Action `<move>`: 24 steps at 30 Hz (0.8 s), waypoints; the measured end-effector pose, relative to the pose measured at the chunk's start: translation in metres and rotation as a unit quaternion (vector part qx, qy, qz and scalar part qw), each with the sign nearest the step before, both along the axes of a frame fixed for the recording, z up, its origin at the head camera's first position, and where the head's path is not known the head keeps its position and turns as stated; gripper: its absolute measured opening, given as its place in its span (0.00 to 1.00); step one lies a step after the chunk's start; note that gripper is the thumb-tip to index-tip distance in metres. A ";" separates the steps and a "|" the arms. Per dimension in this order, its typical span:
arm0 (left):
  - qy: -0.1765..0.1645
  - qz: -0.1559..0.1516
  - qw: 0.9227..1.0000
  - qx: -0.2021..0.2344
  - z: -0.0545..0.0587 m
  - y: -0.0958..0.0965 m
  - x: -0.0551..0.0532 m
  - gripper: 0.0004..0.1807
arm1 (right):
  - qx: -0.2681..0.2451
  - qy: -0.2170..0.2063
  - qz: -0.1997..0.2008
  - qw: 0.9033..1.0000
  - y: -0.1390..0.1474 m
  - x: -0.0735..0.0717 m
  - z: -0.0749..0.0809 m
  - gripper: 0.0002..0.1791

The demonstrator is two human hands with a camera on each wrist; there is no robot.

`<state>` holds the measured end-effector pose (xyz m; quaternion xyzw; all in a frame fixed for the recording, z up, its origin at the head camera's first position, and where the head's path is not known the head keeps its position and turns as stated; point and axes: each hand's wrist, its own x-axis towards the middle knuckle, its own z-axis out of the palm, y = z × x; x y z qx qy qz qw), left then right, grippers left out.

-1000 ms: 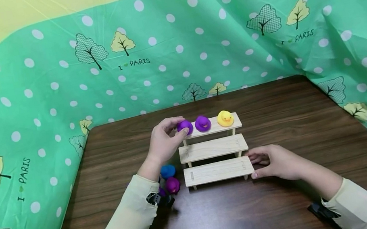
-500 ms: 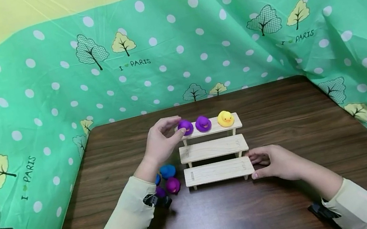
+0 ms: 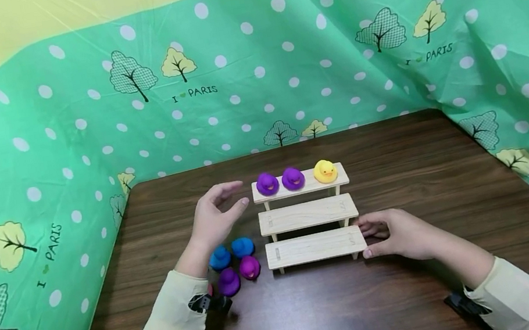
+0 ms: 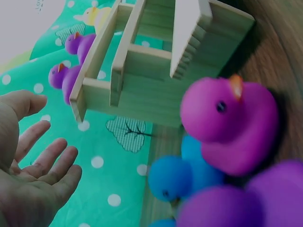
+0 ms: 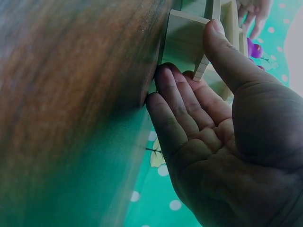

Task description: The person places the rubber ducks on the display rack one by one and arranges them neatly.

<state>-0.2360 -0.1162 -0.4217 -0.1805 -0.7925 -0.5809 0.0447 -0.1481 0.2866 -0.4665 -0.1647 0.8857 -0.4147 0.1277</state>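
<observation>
My left hand is off to the left of the wooden three-step display stand, fingers spread and holding nothing. On the stand's top step sit two purple rubber ducks and a yellow rubber duck, side by side. The left wrist view shows the left palm apart from the purple ducks. At the right end of the lowest step, my right hand holds the stand, thumb at the front corner and fingers behind. In the right wrist view, the right thumb and fingers straddle the step's end.
Left of the stand, below my left wrist, lie several more rubber ducks: blue ducks, a magenta duck and a purple duck. A pinkish thing is mostly hidden by the wrist. Polka-dot cloth surrounds the dark wooden table.
My left hand has let go of the leftmost purple duck on the top step and drawn back left, uncovering more ducks on the table. The right hand has stayed put.
</observation>
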 end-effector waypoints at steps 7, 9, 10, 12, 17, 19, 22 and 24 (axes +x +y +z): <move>-0.028 0.008 0.999 -0.013 -0.010 -0.026 0.008 0.20 | 0.007 -0.002 -0.004 1.000 0.000 0.000 -0.002 0.33; -0.029 0.005 0.999 -0.020 -0.012 -0.033 0.010 0.20 | 0.008 -0.001 -0.004 1.000 0.001 0.000 -0.002 0.33; -0.030 0.002 0.999 -0.020 -0.013 -0.037 0.011 0.20 | 0.007 -0.001 -0.003 1.000 0.002 0.000 -0.002 0.33; -0.034 -0.002 0.999 -0.021 -0.014 -0.043 0.014 0.20 | 0.008 -0.004 -0.007 1.000 0.002 -0.001 -0.003 0.33; -0.047 0.010 0.998 -0.038 -0.018 -0.063 0.021 0.21 | 0.007 -0.004 -0.004 1.000 0.003 -0.002 -0.005 0.34; -0.059 0.017 0.997 -0.047 -0.021 -0.071 0.024 0.20 | 0.007 -0.004 -0.003 1.000 0.003 -0.002 -0.005 0.34; -0.078 0.023 0.995 -0.057 -0.026 -0.081 0.027 0.21 | 0.009 -0.005 -0.006 1.000 0.004 -0.002 -0.005 0.35; -0.093 0.026 0.994 -0.056 -0.028 -0.086 0.030 0.21 | 0.008 -0.006 -0.006 1.000 0.004 -0.003 -0.005 0.35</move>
